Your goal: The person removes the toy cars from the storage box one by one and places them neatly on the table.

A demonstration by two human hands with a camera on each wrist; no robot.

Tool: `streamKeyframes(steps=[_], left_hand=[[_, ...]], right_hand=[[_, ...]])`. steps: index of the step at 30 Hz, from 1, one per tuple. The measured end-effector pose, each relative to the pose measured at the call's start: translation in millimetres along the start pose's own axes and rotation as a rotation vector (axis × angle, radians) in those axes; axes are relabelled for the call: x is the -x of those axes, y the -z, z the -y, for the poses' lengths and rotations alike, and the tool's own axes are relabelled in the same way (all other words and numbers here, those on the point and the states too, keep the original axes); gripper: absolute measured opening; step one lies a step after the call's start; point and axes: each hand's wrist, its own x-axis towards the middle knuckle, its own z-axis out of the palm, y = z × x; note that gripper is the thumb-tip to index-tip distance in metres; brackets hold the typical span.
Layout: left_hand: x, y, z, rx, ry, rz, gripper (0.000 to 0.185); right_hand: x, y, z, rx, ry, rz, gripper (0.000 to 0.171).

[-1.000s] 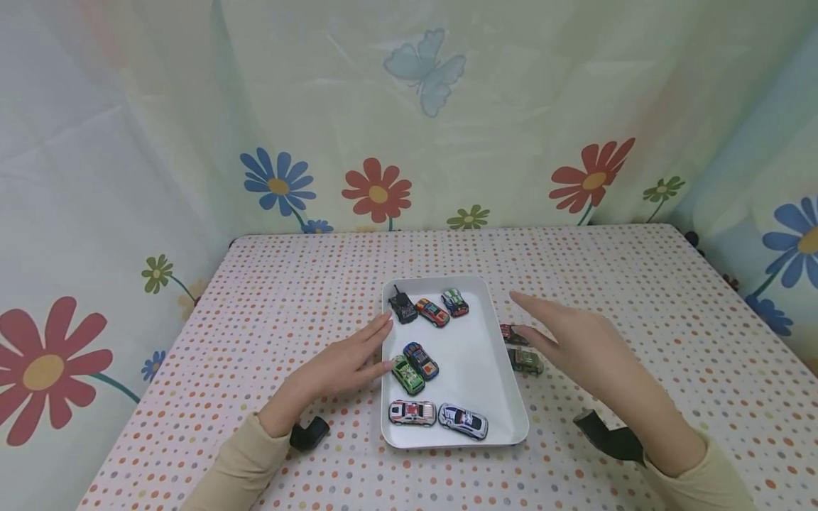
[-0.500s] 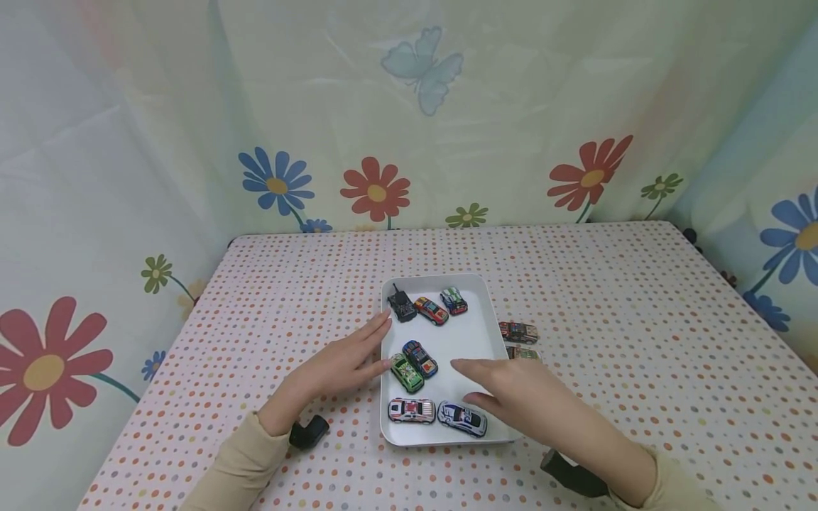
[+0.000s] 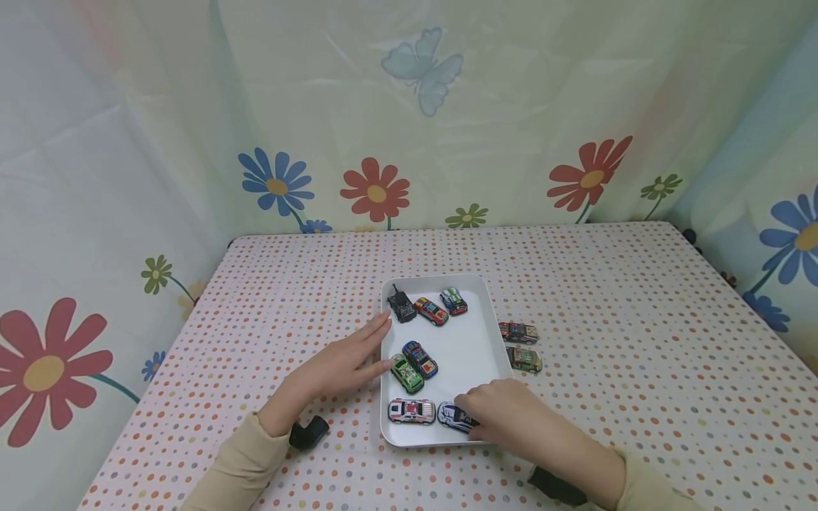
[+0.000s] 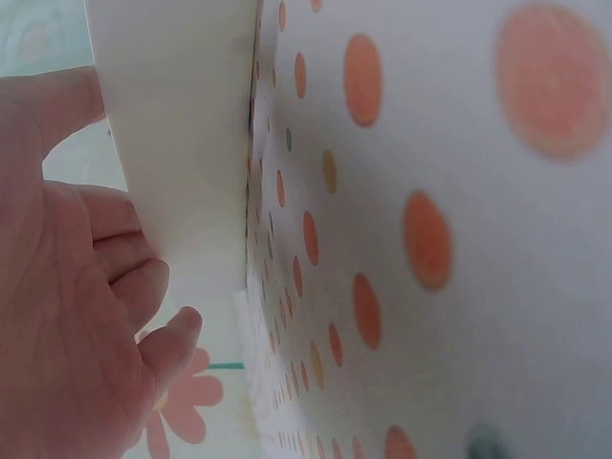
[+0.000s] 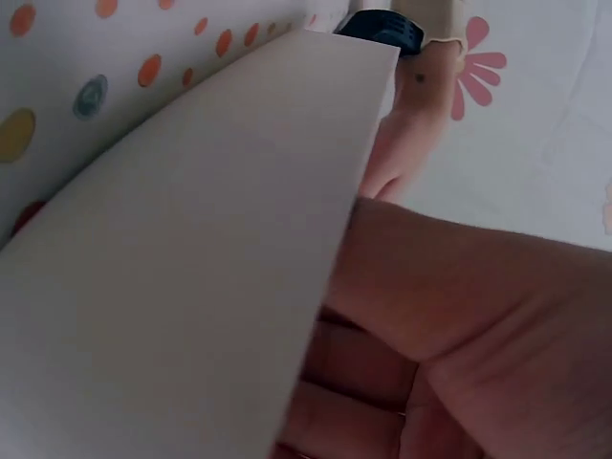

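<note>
A white tray (image 3: 476,348) holds several toy cars, and its outer wall fills much of the right wrist view. My left hand (image 3: 341,365) rests its fingers, held fairly straight, on the tray's left rim. In the tray's near right corner, my right hand (image 3: 511,408) pinches a white and blue toy car (image 3: 450,416), whose right end is hidden under the fingers. Left of that car lies a white and red car (image 3: 411,411). Nearer my left fingertips are a green car (image 3: 407,373) and a blue car (image 3: 422,360), side by side.
Along the tray's far end sit a black toy tank (image 3: 401,305), a red and yellow car (image 3: 431,311) and a green and white car (image 3: 454,301). Outside the right wall, a red and black car (image 3: 519,331) and a green car (image 3: 526,359) stand on the dotted tablecloth (image 3: 613,305).
My right hand has come from beyond the tray's right wall, leftward and toward me, down onto the white and blue car, its fingers curling. The left hand has stayed at the rim.
</note>
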Motion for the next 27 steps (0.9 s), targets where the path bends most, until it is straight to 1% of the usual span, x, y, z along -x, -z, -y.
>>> streamKeyframes(steps=[6, 10, 14, 18, 27], left_hand=[[0.5, -0.8, 0.9, 0.0, 0.004, 0.003, 0.071], [0.4, -0.9, 0.9, 0.005, 0.001, 0.0, 0.071], [0.1, -1.0, 0.8, 0.004, -0.001, 0.002, 0.071], [-0.2, -0.6, 0.4, 0.004, 0.005, 0.008, 0.072], [0.3, 0.0, -0.2, 0.009, 0.011, 0.008, 0.07]], right_hand=[[0.6, -4.2, -0.7, 0.059, 0.036, -0.033, 0.029], [0.1, -6.3, -1.7, 0.068, 0.031, -0.054, 0.022], [0.0, -6.6, -3.3, 0.098, 0.006, -0.063, 0.019], [-0.9, -6.4, -4.3, 0.113, -0.015, -0.054, 0.02], [-1.2, -8.4, -2.4, 0.148, 0.043, -0.083, 0.025]])
